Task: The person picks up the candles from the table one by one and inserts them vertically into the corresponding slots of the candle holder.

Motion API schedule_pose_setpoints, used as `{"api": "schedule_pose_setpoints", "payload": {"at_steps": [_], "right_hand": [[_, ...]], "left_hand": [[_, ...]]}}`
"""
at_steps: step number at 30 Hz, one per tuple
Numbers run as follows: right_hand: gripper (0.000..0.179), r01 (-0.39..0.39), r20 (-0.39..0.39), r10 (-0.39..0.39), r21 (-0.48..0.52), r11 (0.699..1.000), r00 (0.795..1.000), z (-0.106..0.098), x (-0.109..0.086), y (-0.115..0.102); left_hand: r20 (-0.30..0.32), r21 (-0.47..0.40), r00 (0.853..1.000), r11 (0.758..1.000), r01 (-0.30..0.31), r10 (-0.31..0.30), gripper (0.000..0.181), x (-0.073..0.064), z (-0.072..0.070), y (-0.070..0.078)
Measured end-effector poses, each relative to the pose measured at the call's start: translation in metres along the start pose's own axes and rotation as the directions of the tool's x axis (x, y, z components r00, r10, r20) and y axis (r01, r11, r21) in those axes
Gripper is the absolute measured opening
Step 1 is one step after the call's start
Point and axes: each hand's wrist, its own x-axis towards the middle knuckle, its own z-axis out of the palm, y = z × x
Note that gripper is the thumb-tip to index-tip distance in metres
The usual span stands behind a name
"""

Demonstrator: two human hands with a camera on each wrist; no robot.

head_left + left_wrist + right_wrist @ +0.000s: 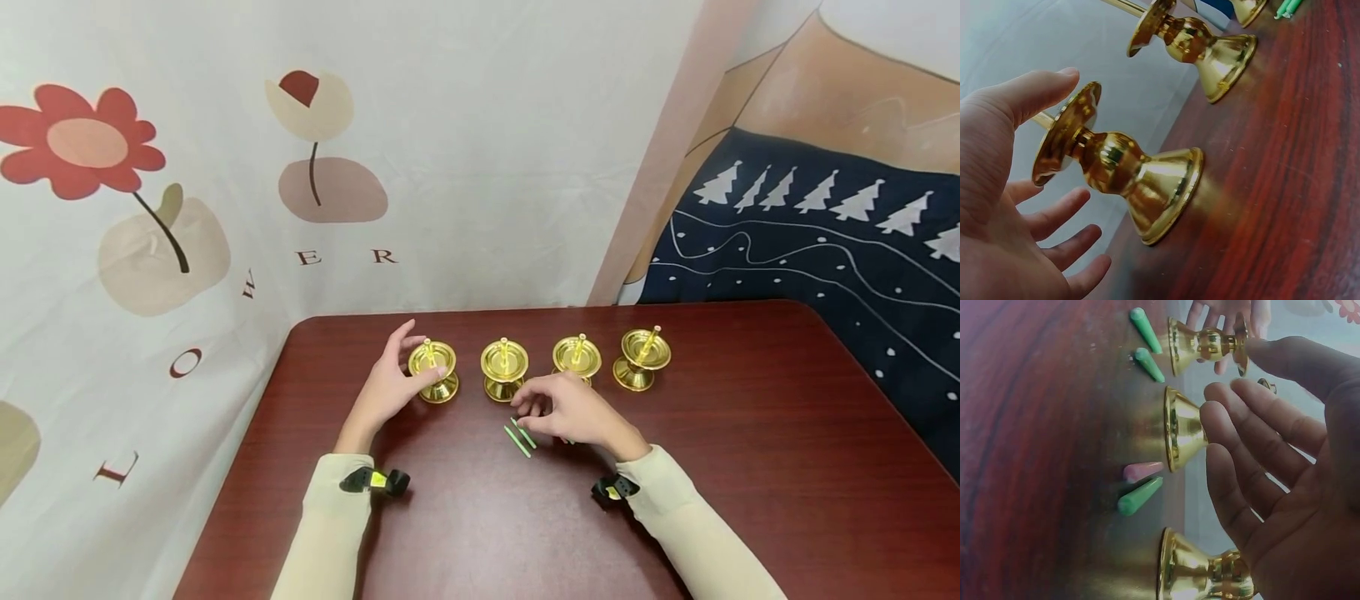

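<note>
Four-in-a-row brass-coloured candle holders each have a dish and a central spike; the leftmost candle holder [438, 392] stands upright by my left hand [386, 387]. In the left wrist view, my left fingers spread loosely around its dish [1088, 106], with the thumb by the rim. My right hand [577, 408] hovers palm-inward before the middle holders, its fingers loosely bent with nothing between them. Two green candles [517, 442] lie on the table just left of it. The right wrist view also shows a pink candle [1143, 471] beside another green candle [1140, 495], lying below that hand.
The second candle holder [504, 362], third candle holder [576, 354] and rightmost candle holder [636, 375] stand toward the back of the dark red table [480, 533]. Behind the table edge hangs a white cloth [480, 208] with flower prints.
</note>
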Motion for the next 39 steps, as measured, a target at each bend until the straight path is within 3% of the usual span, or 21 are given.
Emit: {"api": "schedule_pose_setpoints", "payload": {"at_steps": [11, 19, 31, 39], "right_hand": [[0.018, 0.008, 0.063, -0.004, -0.071, 0.997, 0.998, 0.006, -0.001, -0.003], [0.022, 0.035, 0.076, -0.026, -0.120, 0.992, 0.997, 0.013, 0.000, -0.004], [0.025, -0.016, 0.100, 0.035, -0.181, 0.983, 0.994, 0.018, -0.003, -0.005], [0.025, -0.002, 0.127, 0.028, -0.204, 0.979, 0.991, 0.019, -0.004, -0.007]], "left_hand": [[0.053, 0.064, 0.998, 0.998, 0.013, -0.016, 0.105, 0.000, 0.004, -0.003], [0.057, 0.089, 0.998, 0.996, 0.028, -0.034, 0.106, 0.000, 0.004, -0.003], [0.074, 0.103, 0.996, 0.993, 0.052, -0.059, 0.105, 0.000, 0.004, -0.003], [0.081, 0.095, 0.994, 0.994, 0.061, -0.069, 0.107, -0.002, 0.004, 0.000]]}}
